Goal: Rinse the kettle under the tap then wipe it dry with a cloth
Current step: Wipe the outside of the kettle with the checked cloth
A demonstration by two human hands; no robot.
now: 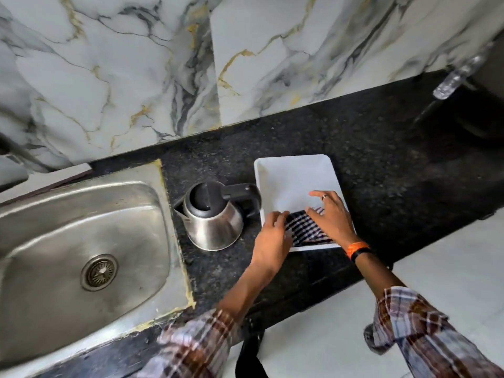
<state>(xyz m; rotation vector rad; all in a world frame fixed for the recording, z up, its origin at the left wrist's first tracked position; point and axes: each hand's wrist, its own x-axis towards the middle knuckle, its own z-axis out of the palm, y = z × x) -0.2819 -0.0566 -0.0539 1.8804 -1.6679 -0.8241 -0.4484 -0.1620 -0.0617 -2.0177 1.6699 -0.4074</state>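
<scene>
- Both hands are on the folded checked cloth (308,227), which lies at the near end of the white tray (294,173).
- The left hand (272,236) holds the cloth's left edge with bent fingers. The right hand (331,216) lies flat on top with its fingers spread, pressing down and not pinching.
- The kettle (214,219) stands upright on the black worktop (381,159), just to the left of the tray and the hands. It is between the tray and the sink (81,241).
- The kettle's black handle (242,199) points right, toward the tray. Its spout points left, toward the sink.
- The left hand is the nearer one to the kettle, so I think it would reach the handle first.
- No hand touches the kettle.
- I cannot see a tap over the sink, and I cannot tell if the kettle is wet.
- The worktop is dark and speckled. A marble wall (136,77) stands behind it, and there is free room on the far right.
</scene>
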